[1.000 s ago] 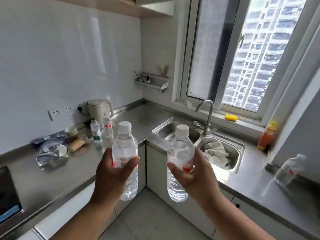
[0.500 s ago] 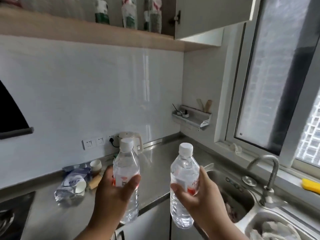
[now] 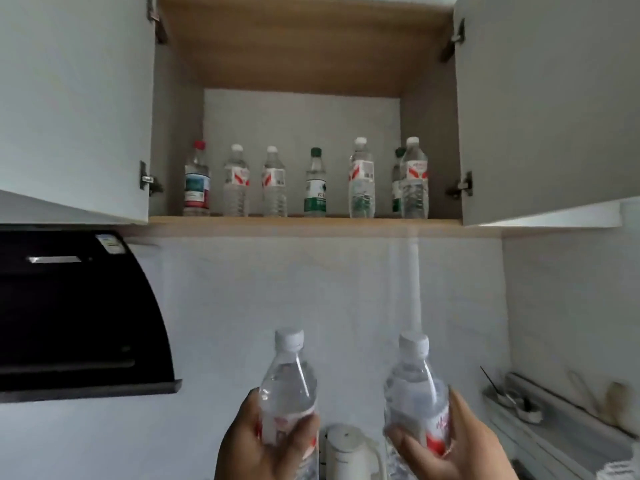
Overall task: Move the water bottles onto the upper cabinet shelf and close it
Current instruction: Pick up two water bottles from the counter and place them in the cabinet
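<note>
View has risen to the open cabinet (image 3: 304, 221); hands hold bottles.

text: none legible | shelf bottles (image 3: 362, 178): red-and-white and green labels, print too blurred to read | green-labelled bottle (image 3: 315, 188): marks unclear | two held bottles (image 3: 289, 393): red script on labels, unreadable | range hood sticker (image 3: 110, 243): too small

Two clear plastic water bottles with white caps and red-and-white labels stood upright, side by side but apart, the left one (image 3: 289, 393) and the right one (image 3: 415, 400), below the open wood-lined upper cabinet (image 3: 304, 46), whose shelf (image 3: 304, 221) carried seven upright bottles in a row (image 3: 311, 183).
</note>
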